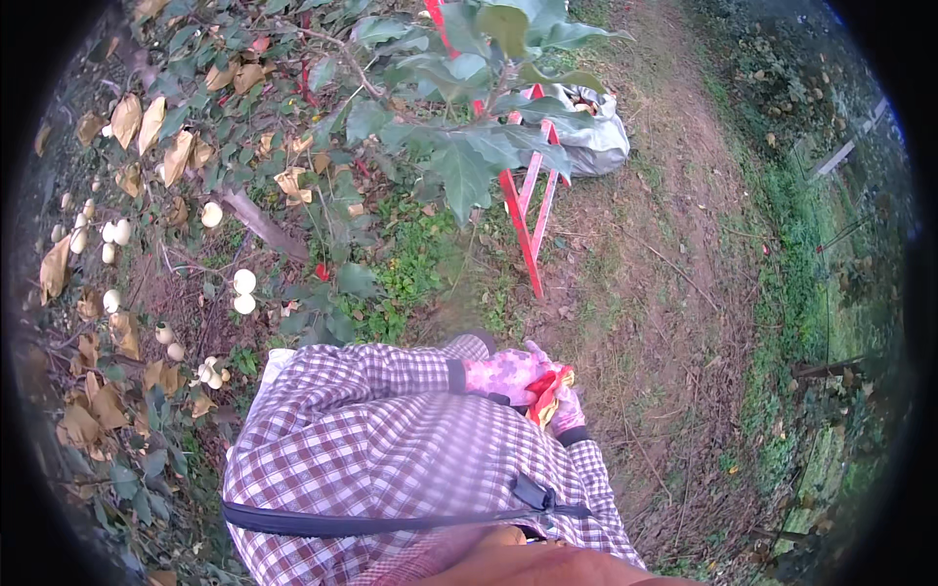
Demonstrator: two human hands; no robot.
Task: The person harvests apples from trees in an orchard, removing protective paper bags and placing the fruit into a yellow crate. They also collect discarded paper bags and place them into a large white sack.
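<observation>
Left hand [503,375] and right hand [568,412] have fingers gripping a red-and-yellow bundle [548,393]. Left of those, pale fruit [244,281] and brown paper bags [179,157] still hang, so probably unfinished.

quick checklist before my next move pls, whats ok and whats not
1. Left hand and right hand gloved: ok, both in pink.
2. Red-and-yellow bundle at the hands: ok, it shows between them.
3. Each grip firmly closed: cannot tell, partly hidden.
4. Red frame fully in view: not ok, leaves cover part of it.
5. Hands apart from the pale fruit: ok, it hangs off to the left.
6. Contents of the grey sack identifiable: cannot tell, too small.
</observation>
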